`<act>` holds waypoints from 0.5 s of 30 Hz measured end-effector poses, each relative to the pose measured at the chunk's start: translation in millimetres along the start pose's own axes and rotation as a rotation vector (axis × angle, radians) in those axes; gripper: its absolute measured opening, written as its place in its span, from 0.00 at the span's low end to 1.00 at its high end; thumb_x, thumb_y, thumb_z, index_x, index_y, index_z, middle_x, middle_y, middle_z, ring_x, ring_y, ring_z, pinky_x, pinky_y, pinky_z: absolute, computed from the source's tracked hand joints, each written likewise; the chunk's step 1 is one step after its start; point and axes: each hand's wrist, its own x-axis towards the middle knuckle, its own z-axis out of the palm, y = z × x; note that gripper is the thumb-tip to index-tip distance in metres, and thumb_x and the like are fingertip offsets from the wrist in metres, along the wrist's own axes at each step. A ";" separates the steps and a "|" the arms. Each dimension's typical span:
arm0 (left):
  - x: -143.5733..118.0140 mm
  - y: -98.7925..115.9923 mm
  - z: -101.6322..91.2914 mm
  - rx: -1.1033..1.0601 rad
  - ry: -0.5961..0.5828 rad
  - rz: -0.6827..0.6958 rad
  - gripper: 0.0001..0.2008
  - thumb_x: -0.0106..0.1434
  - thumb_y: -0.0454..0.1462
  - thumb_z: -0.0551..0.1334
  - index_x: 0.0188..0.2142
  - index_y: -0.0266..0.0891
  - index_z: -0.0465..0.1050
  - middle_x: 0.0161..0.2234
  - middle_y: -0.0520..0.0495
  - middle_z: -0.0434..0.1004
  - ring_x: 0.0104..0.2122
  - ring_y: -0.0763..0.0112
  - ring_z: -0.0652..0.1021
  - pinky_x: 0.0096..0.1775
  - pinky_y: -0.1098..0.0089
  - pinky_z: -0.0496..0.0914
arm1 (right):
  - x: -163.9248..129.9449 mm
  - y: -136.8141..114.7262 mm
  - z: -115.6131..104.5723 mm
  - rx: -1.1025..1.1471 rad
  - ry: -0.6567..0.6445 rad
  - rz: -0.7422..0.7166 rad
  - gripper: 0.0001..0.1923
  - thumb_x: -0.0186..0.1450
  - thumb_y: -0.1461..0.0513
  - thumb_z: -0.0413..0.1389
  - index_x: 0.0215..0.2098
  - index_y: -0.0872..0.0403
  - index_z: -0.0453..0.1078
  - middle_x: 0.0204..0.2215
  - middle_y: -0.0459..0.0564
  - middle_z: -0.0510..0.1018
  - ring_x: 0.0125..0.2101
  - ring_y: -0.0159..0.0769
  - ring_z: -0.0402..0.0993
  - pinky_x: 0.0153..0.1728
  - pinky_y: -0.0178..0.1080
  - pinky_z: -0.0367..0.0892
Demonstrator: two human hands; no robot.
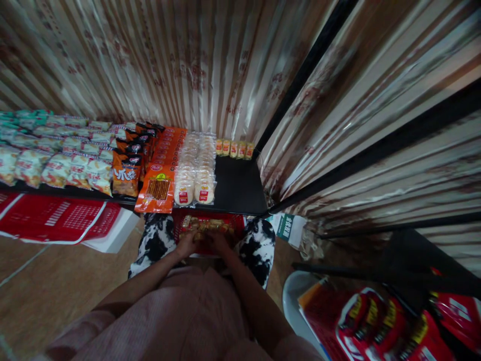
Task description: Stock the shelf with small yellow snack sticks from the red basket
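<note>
A red plastic basket (236, 221) rests on my lap between my knees, filled with several small golden snack packets (206, 226). My left hand (187, 245) and my right hand (218, 242) both reach into the basket's near side and touch the packets. The fingers are partly hidden among the packets, so I cannot tell whether either hand grips one. Just beyond the basket is a black shelf (237, 186) with bare space on its right part.
On the shelf lie a row of small yellow packets (233, 149), round white cracker packs (195, 168), orange snack bags (161, 173) and many pale bags (56, 150). A red basket (56, 218) sits lower left; red packages (391, 326) lower right. Striped curtain behind.
</note>
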 end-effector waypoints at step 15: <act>11.6 46.7 -24.0 -0.287 0.054 -0.068 0.20 0.50 0.31 0.57 0.44 0.37 0.72 0.41 0.46 0.76 0.42 0.65 0.74 0.48 0.66 0.65 | -14.5 -5.5 -32.3 0.334 0.212 0.060 0.10 0.61 0.61 0.50 0.39 0.53 0.70 0.34 0.48 0.77 0.34 0.34 0.72 0.38 0.38 0.66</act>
